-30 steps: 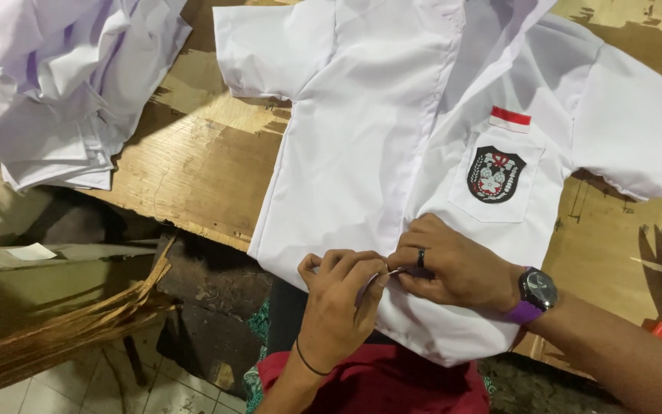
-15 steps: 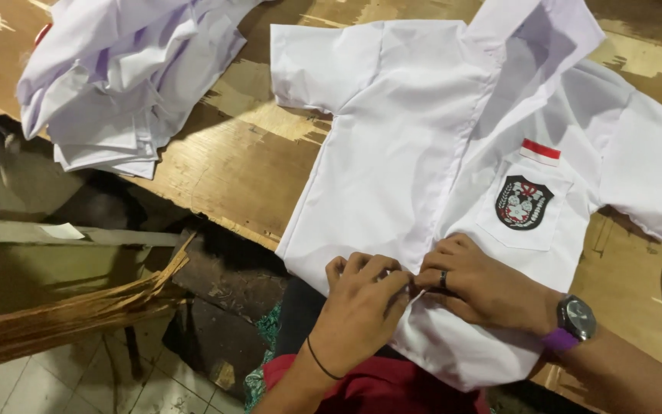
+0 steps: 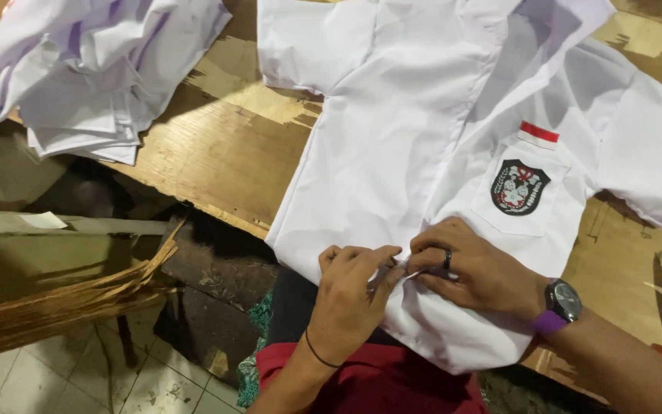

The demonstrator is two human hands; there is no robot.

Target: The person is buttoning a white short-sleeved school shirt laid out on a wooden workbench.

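White short-sleeved cotton shirt [image 3: 392,169] lies under my fingers. My left hand [image 3: 350,295] and right hand [image 3: 473,268] pinch its front placket; I judge small, taut grips work best.

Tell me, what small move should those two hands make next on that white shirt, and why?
Probably pinch the two front edges together. Both the left hand and right hand meet at the lower front opening of the white shirt, fingertips already touching the fabric there.

A white shirt [image 3: 392,153] bears a black crest patch [image 3: 519,186] and red-and-white strip [image 3: 538,136] on a brown wooden table [image 3: 224,153].
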